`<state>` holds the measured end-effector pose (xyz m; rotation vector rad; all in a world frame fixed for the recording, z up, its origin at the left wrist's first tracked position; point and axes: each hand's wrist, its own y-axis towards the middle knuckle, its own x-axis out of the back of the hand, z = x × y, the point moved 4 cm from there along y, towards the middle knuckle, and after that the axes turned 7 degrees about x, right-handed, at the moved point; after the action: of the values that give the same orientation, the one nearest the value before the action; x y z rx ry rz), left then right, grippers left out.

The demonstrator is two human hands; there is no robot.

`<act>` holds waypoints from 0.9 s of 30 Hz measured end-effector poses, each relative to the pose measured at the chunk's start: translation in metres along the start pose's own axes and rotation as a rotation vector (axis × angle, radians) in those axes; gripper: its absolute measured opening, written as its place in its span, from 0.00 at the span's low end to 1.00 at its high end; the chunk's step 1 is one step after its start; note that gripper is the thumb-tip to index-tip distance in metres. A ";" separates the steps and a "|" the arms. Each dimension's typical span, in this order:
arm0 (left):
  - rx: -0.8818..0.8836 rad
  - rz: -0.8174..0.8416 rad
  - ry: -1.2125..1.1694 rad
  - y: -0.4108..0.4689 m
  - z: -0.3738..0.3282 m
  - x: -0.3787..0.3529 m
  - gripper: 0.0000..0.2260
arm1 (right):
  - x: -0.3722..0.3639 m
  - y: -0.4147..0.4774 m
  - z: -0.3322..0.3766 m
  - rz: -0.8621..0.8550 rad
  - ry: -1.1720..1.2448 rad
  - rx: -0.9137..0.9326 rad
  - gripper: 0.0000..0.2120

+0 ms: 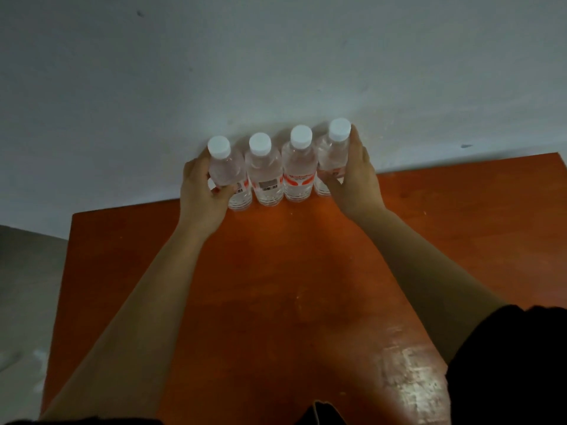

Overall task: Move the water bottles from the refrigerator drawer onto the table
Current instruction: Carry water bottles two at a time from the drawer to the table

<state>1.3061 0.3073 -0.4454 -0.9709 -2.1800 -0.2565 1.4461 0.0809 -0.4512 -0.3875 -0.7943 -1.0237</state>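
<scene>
Bare forearms (147, 302) cross the glossy orange tabletop (276, 286); left hand (199, 191) and right hand (357, 179) curl fingers round the outermost of four clear white-capped plastic water bottles (265, 170) lining its far edge, against a pale wall (276, 56).

Four clear, white-capped water bottles are standing in a close row along the far edge of the orange-brown table (276, 286), against the pale wall (276, 72). The left hand (202, 194) is gripping the leftmost bottle (225, 170), thumb crossing its label, and the right hand (357, 182) is wrapping the rightmost bottle (334, 154) from its outer side. The second bottle (264, 173) and third bottle (299, 170) are standing between them, with no hand holding them.
</scene>
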 end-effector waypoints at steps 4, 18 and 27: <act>0.026 -0.065 -0.055 -0.020 -0.025 0.002 0.37 | 0.020 -0.012 0.002 0.010 0.016 0.020 0.49; -0.696 -0.237 0.193 -0.196 -0.299 -0.047 0.30 | 0.305 -0.190 -0.036 -0.600 -0.388 0.170 0.30; -1.160 0.003 0.111 -0.521 -0.481 -0.173 0.32 | 0.526 -0.528 -0.145 -0.910 -0.684 -0.191 0.33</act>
<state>1.2729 -0.3658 -0.1647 -1.4707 -1.8283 -1.6351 1.1928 -0.5861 -0.1926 -0.5690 -1.5669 -1.8655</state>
